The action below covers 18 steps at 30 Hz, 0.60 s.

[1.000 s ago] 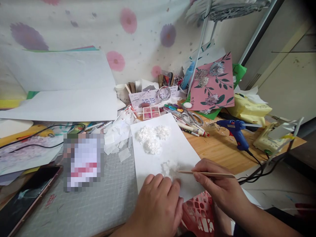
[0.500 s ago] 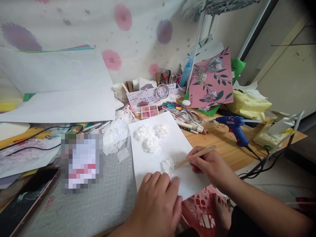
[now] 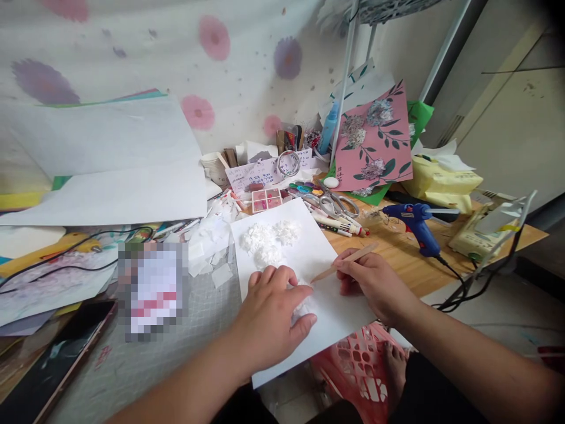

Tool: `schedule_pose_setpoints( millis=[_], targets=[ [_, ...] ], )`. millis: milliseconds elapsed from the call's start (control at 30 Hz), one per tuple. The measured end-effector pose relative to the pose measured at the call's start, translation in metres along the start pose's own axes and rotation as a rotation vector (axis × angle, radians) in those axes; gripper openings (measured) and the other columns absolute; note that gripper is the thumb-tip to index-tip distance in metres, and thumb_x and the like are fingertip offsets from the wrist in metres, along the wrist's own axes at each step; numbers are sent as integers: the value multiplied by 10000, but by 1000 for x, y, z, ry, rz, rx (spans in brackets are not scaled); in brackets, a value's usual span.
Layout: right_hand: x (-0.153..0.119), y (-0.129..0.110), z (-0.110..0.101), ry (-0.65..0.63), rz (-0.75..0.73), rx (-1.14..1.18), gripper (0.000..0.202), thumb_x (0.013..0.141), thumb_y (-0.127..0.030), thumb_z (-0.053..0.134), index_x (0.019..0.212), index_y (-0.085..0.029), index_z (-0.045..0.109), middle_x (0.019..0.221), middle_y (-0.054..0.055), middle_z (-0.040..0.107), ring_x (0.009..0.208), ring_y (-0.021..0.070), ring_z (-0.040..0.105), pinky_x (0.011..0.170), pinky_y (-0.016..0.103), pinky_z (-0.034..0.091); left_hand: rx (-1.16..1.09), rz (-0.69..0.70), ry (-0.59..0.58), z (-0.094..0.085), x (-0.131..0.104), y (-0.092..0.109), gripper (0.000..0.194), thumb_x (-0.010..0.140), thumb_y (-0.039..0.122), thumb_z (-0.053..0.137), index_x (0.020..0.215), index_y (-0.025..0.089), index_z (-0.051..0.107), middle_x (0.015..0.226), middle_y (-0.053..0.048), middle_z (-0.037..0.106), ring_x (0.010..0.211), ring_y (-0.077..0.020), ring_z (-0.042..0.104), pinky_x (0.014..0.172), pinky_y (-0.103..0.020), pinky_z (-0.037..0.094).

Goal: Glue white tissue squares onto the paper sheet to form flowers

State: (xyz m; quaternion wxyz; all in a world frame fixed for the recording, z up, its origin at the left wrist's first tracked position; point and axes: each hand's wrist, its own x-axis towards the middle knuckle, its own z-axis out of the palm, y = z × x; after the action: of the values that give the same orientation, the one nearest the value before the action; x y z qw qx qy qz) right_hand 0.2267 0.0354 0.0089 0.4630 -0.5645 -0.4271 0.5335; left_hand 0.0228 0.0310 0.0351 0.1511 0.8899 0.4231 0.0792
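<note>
A white paper sheet (image 3: 326, 318) lies on the table's front edge, its near corner jutting out. Three white fluffy paper clusters (image 3: 269, 250) sit on its upper part. Lower down, a smaller white paper piece (image 3: 303, 306) is partly covered by my left hand (image 3: 276, 312), whose thumb and index finger are spread around it. A thin wooden stick (image 3: 342, 263) is pinched in my right hand (image 3: 368, 282), its pointed tip close to my left index finger and the small piece.
A blue glue gun (image 3: 417, 224) with its cord rests on the right. Behind the sheet are scissors (image 3: 338, 203), markers and a palette box (image 3: 266, 200). A phone (image 3: 57, 359) lies at the left on the grey cutting mat (image 3: 185, 353). A pink flower picture (image 3: 375, 141) leans behind.
My left hand has moved up and forward over the small paper piece, its thumb and index finger now apart around it. The stick's tip has shifted slightly upward with my right hand.
</note>
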Motion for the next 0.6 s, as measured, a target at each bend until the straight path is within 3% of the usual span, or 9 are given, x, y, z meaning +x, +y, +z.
schedule_pose_setpoints(
  millis=[100, 333, 600],
  targets=[
    [-4, -2, -1, 14, -15, 7, 178, 730, -358, 580, 697, -187, 541, 593, -44, 507, 481, 107, 509, 496, 247, 415, -21, -5, -16, 0, 2, -6, 259, 853, 300, 534, 1096, 328, 622, 1034, -40, 529, 994, -259, 461, 827, -452, 336],
    [-14, -6, -1, -112, -126, -147, 186, 737, -307, 613, 606, -177, 588, 584, -21, 545, 530, 117, 499, 547, 253, 376, -120, 0, 1, 9, 2, -16, 342, 885, 167, 420, 1117, 329, 611, 1011, -33, 532, 990, -219, 478, 851, -424, 357],
    [-8, 1, -1, -104, -170, -230, 195, 770, -298, 589, 610, -187, 596, 626, -12, 552, 557, 129, 503, 550, 264, 355, -152, -25, 31, 13, 1, -17, 323, 817, 199, 554, 1113, 313, 619, 1029, -28, 518, 997, -226, 486, 886, -430, 370]
  ],
)
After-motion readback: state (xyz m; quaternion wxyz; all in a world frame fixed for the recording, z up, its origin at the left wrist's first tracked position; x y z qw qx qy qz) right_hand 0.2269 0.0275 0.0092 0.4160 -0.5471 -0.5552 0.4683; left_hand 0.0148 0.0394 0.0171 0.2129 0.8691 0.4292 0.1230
